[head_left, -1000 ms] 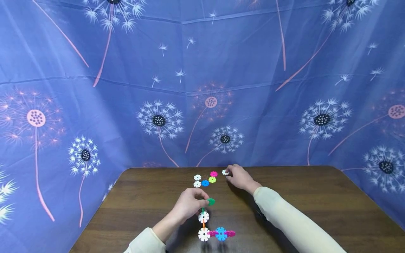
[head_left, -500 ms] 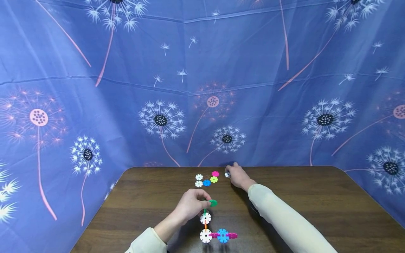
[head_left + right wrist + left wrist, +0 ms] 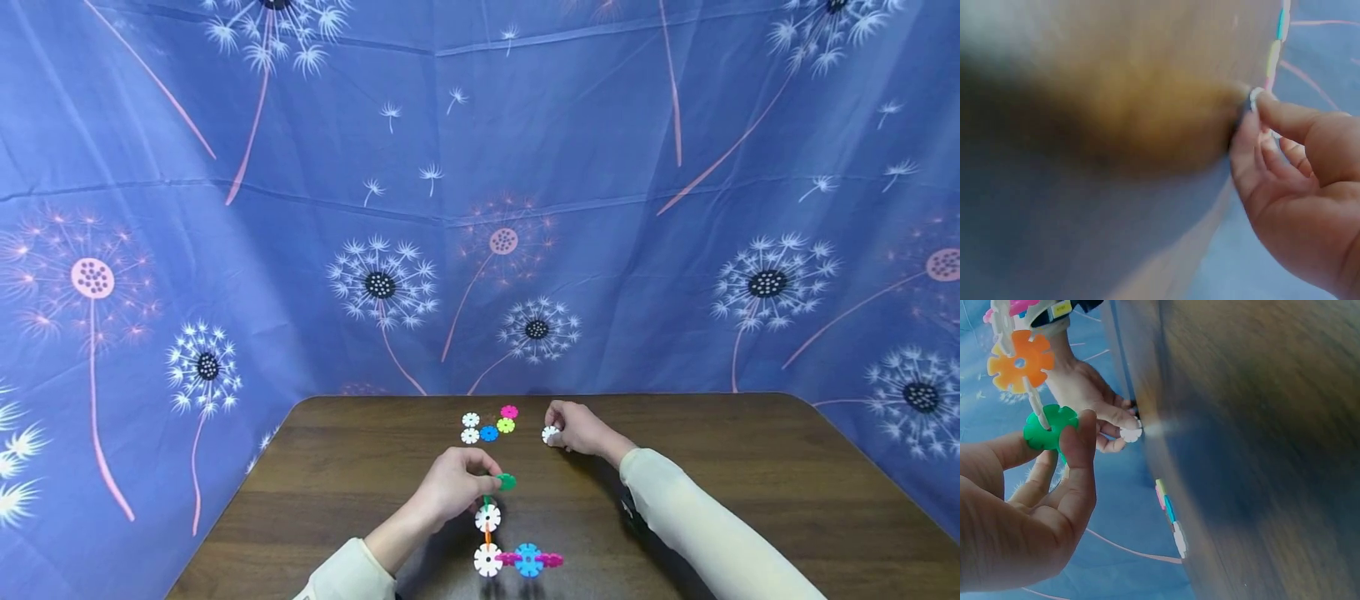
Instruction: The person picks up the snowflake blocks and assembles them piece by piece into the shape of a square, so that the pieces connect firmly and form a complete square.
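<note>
My left hand (image 3: 453,483) pinches a green notched disc (image 3: 1051,427) at the end of a chain of slotted plastic discs. From there the chain runs through a white disc (image 3: 487,518), an orange disc (image 3: 1020,362) and another white disc (image 3: 488,561). At that corner it turns right to a blue disc (image 3: 528,560) between pink ones. Near the far side of the table, my right hand (image 3: 585,429) pinches a loose white notched disc (image 3: 550,435) between thumb and fingers. The right wrist view shows only a sliver of this disc's rim.
Left of my right hand, several loose discs lie flat on the wooden table (image 3: 337,483): two white, a blue disc (image 3: 489,433), a yellow-green disc (image 3: 506,425) and a pink disc (image 3: 509,412). A blue dandelion-print cloth (image 3: 480,317) hangs behind the table's far edge.
My right hand has drawn back from near the far edge, bringing the white disc slightly closer and rightward. The left hand keeps its grip and stays almost still.
</note>
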